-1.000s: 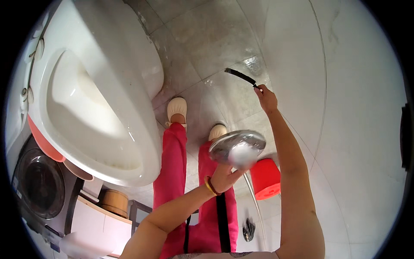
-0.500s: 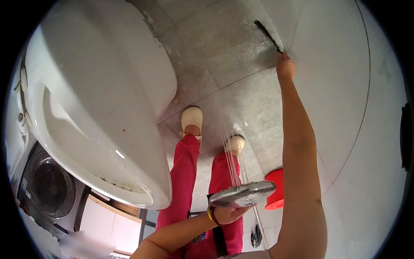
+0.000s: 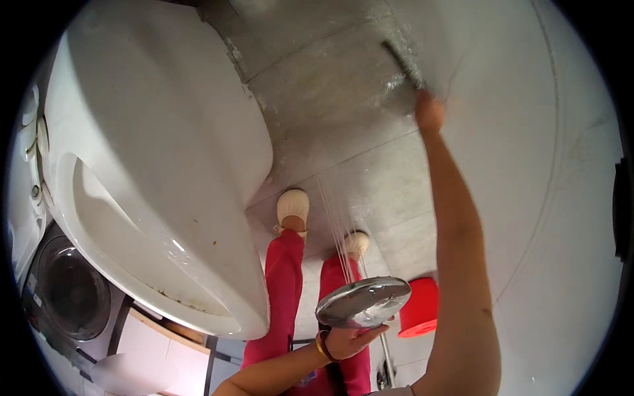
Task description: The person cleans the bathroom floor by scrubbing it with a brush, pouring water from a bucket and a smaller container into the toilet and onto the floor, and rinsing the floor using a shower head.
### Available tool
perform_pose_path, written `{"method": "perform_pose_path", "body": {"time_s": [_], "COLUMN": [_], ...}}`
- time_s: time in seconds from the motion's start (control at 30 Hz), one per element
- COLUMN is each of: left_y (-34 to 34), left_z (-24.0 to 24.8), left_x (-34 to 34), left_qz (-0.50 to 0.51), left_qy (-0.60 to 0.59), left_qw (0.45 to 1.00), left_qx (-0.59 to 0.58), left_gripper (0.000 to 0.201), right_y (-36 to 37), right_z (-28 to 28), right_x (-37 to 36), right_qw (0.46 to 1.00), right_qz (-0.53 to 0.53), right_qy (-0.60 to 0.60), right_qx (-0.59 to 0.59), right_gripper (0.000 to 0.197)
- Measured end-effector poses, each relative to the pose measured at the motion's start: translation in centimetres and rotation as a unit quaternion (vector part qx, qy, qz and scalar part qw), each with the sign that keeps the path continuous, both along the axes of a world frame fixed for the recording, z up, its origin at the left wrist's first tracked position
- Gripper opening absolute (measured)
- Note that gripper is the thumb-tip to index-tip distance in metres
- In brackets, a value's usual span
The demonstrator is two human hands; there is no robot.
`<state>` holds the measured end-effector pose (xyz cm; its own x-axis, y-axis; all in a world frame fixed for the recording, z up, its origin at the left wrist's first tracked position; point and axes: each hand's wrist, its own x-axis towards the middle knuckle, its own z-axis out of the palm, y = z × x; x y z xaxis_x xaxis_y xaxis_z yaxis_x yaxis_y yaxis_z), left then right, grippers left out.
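Observation:
My left hand (image 3: 347,342) is closed around the underside of a round silver shower head (image 3: 364,302). Thin jets of water run from it away from me, toward the tiled floor beside my shoes. At the end of my outstretched right arm, my right hand (image 3: 429,112) grips a narrow dark brush (image 3: 401,64). The brush is smeared by motion; it lies low over the wet grey floor tiles (image 3: 343,112), close to the pale wall (image 3: 502,125). Its handle is mostly hidden inside my fist.
A large white ceramic fixture (image 3: 165,125) with a curved rim fills the left. Beyond its lower edge stand a washing machine (image 3: 72,287) and a light cabinet (image 3: 148,343). My cream shoes (image 3: 292,204) are on the tiles. A red bucket (image 3: 419,310) stands behind my right forearm.
My right hand and the brush have shifted slightly nearer and to the left. The shower head has tilted, showing more of its smooth face, and the whole view has shifted a little.

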<state>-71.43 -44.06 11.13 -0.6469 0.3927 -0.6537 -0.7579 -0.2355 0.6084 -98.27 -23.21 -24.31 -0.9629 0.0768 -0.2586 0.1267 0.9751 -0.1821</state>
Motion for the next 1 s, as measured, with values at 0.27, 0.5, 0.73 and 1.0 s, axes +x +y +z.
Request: {"method": "perform_pose_path", "body": {"time_s": [0.27, 0.5, 0.73, 1.0], "left_y": [-1.3, -1.9, -1.7, -2.2], "left_z": [-0.4, -0.3, -0.7, -0.5], "left_x": [-0.7, -1.0, -1.5, -2.1], "left_qz": [0.034, 0.031, 0.018, 0.039], "left_qy": [-0.003, -0.020, -0.013, 0.055], "left_qw": [0.999, 0.999, 0.999, 0.998], "left_qx": [0.014, 0.017, 0.026, -0.009], "left_gripper": [0.025, 0.021, 0.022, 0.019], "right_y": [-17.4, -8.9, -22.4, -11.7], "right_z": [6.0, 7.1, 7.3, 9.7], "right_x": [-2.8, -12.6, -10.3, -16.6], "right_qw": [0.960, 0.967, 0.891, 0.945], "right_qz": [0.253, 0.195, 0.388, 0.278], "right_qy": [-0.115, -0.113, -0.208, -0.136], "right_qx": [-0.047, 0.121, 0.110, 0.105], "right_gripper": [0.027, 0.029, 0.026, 0.030]}}
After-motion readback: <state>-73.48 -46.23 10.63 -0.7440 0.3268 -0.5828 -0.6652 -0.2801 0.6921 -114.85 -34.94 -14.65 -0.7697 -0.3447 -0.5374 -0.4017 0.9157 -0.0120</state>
